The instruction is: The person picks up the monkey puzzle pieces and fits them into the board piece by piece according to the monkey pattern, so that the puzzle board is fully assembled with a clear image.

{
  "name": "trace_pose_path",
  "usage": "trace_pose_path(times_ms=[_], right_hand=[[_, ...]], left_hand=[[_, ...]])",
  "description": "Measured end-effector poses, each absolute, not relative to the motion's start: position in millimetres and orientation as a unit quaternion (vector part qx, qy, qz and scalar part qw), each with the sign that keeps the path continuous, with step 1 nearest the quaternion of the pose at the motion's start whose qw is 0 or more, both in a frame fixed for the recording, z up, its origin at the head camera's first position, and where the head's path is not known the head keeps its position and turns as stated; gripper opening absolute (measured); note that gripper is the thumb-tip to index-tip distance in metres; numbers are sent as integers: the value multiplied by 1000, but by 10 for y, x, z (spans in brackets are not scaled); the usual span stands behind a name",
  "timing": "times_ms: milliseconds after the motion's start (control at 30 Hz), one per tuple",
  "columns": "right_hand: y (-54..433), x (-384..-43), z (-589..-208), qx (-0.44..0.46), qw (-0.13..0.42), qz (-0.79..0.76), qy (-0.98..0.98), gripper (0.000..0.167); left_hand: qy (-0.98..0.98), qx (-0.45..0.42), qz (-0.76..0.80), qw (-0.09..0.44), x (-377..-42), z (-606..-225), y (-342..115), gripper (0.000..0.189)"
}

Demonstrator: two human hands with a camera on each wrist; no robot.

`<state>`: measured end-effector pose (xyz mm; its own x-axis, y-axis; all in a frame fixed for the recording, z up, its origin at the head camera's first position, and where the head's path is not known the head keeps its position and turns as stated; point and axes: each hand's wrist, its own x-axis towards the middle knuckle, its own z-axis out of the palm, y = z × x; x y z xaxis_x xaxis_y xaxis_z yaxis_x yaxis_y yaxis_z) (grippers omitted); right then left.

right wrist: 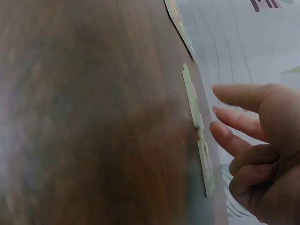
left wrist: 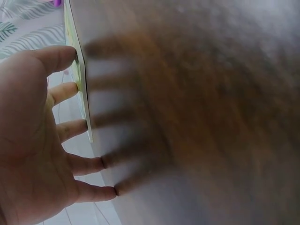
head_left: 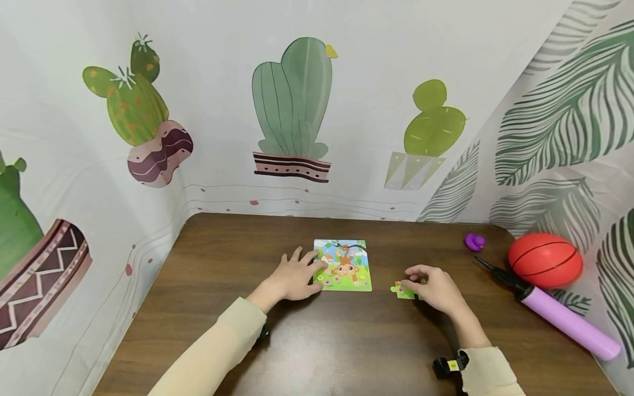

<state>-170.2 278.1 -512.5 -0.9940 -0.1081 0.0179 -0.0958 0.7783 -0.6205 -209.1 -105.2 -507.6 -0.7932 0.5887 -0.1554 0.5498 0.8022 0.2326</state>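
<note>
A square picture puzzle point(head_left: 349, 280) showing a hanging monkey lies flat on the wooden table. My left hand point(head_left: 296, 278) is spread at its left side, thumb and some fingertips on the puzzle's edge. In the left wrist view, the other fingertips of this hand point(left wrist: 35, 136) touch the table. Right of the puzzle lies a loose green jigsaw piece point(head_left: 406, 293), partly hidden under my right hand point(head_left: 438, 289). The right wrist view shows jigsaw pieces point(right wrist: 192, 98) flat on the table. There, the thumb and front fingers of my right hand point(right wrist: 262, 136) stand apart from them, holding nothing.
Toward the back right sits a purple rubber duck point(head_left: 474, 242). A red ball point(head_left: 546, 260) and a purple hand pump point(head_left: 569, 322) with a black nozzle are at the table's right side. A cactus-printed cloth point(head_left: 366, 110) hangs behind the table.
</note>
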Motion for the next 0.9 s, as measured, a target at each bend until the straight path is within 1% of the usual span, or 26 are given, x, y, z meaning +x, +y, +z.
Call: trace_pose_path(times_ms=[167,267,367,567,800,900], right_hand=[[2819,-1681,-5116,-71,31,-298,951,56],[2836,-1676,-5133,-81,38,-286,954,62],[2847,-1678,-5145,-88,42,-288,953,60],[2841,-1698,-5135,-92,50,-294,950,48],[2840,-1704,-5141,-85,59,-293,950,51],[2842,-1705,-5149,-77,57,-290,952,49]], left_hand=[[944,303,81,104,-2084,-5074,-1034,52],[944,302,77,105,-2078,-5068,-1031,52],[945,302,73,106,-2085,-5074,-1035,51],[944,304,67,109,-2110,-5097,-1040,49],[944,299,75,117,-2121,-5109,-1041,48],[944,298,80,115,-2120,-5101,-1037,47]])
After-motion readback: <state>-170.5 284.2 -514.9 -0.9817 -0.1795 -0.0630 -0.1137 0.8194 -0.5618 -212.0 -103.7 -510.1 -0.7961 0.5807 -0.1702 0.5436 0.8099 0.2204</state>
